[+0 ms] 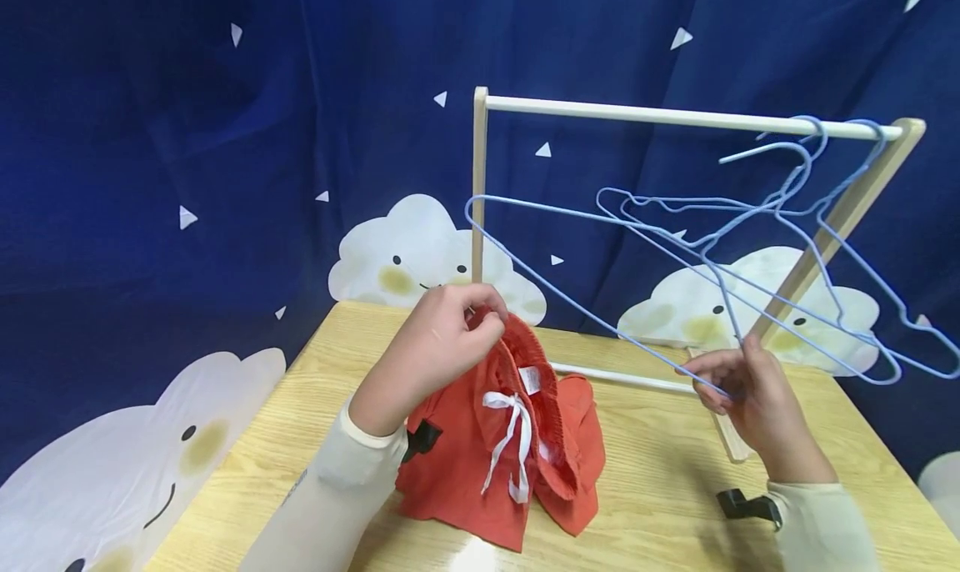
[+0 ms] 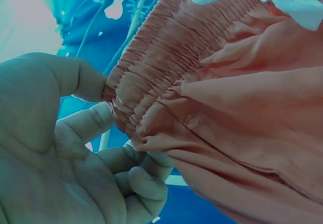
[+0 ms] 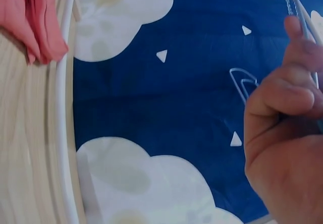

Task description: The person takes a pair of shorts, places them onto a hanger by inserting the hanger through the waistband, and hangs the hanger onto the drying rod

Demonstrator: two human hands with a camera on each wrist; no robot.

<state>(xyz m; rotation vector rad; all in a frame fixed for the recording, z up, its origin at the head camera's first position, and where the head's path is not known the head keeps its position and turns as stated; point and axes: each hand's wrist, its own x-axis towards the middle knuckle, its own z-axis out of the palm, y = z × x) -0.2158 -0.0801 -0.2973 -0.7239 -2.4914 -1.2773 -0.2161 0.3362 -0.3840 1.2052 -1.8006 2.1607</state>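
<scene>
Between left fingers (image 2: 87,81) sits the red waistband (image 2: 160,52).

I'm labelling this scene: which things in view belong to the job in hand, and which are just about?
Part of the job:
red garment, pinched by the left hand
hanger, held by the right hand
rack, probably

Apparently just about:
other hangers, on the rack
table
curtain

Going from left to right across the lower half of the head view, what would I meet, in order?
Left-edge cloud, left hand, red garment, right hand, right-edge cloud.
</scene>
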